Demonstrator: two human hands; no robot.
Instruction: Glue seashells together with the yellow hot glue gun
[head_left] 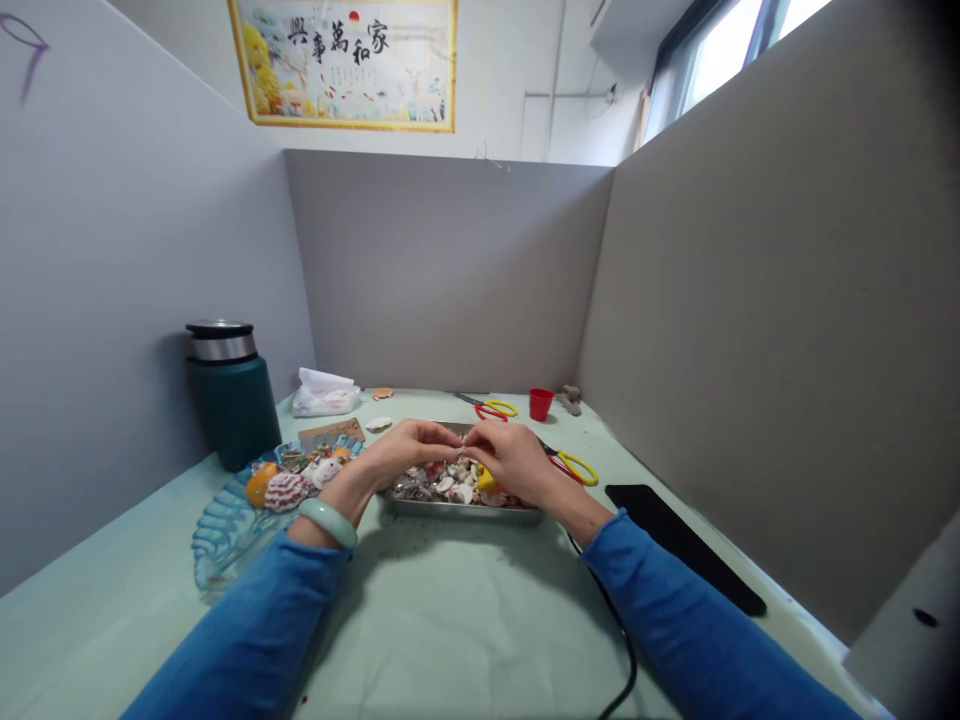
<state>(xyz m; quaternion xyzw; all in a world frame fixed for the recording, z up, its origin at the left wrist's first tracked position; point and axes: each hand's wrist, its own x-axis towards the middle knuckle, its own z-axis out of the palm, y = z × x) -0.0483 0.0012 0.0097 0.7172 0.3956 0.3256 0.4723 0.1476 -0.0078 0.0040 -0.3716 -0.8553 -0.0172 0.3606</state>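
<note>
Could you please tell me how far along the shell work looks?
Several shells already lie in the blue dish. The left hand and right hand pinch one small piece together above the metal tray, where a heap of shells remains.

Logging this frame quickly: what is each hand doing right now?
Left hand: pinched shut on a small pale piece above the tray.
Right hand: pinched on the same piece.

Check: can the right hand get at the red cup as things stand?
Probably yes: the red cup stands in the open beyond the right hand, past the metal tray, with nothing between, though its fingertips are pinched against the left hand.
</note>
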